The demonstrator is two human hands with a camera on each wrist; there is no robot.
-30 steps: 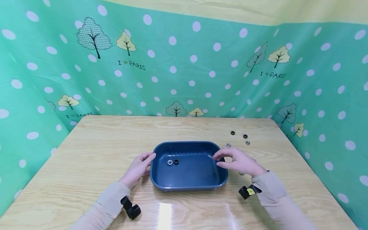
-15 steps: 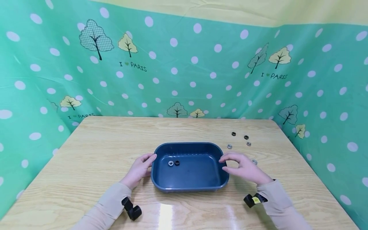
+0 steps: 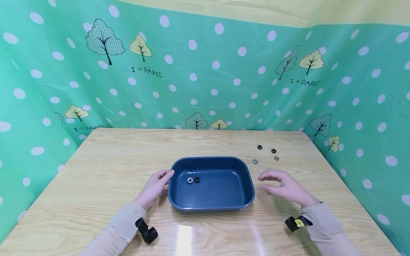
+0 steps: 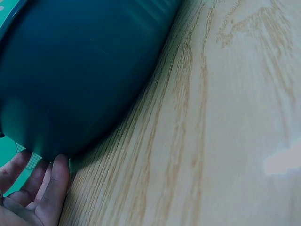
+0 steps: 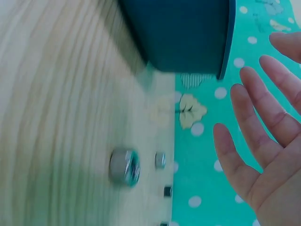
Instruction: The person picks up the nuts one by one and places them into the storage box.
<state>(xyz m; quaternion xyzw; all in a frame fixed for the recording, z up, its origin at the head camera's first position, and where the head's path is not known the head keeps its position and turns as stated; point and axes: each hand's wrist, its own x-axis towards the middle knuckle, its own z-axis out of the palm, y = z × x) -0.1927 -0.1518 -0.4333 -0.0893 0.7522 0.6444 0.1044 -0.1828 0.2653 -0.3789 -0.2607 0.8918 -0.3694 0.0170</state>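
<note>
A dark blue plastic tub (image 3: 211, 199) sits on the wooden table. My left hand (image 3: 156, 188) holds its left end, thumb at the rim and the other fingertips against the outer wall, as the left wrist view shows. Inside lie a silver nut (image 3: 190, 180) and a black nut (image 3: 197, 180), side by side. Off the tub's right end, my right hand (image 3: 286, 186) hovers with fingers spread in a loose curve, holding nothing. In the right wrist view, a larger-looking silver nut (image 5: 124, 167) lies on the table below it; the hand hides this nut in the head view.
Toward the back right of the table lie two black nuts (image 3: 259, 147) and two silver nuts (image 3: 255, 161). A green polka-dot cloth (image 3: 205, 71) hangs behind and beside the table (image 3: 112, 160). Each wrist carries a black camera mount (image 3: 146, 231).
My right hand has moved right, from over the tub's right rim to beside the tub. The left hand stays at the left end, and the two nuts inside lie as before.
</note>
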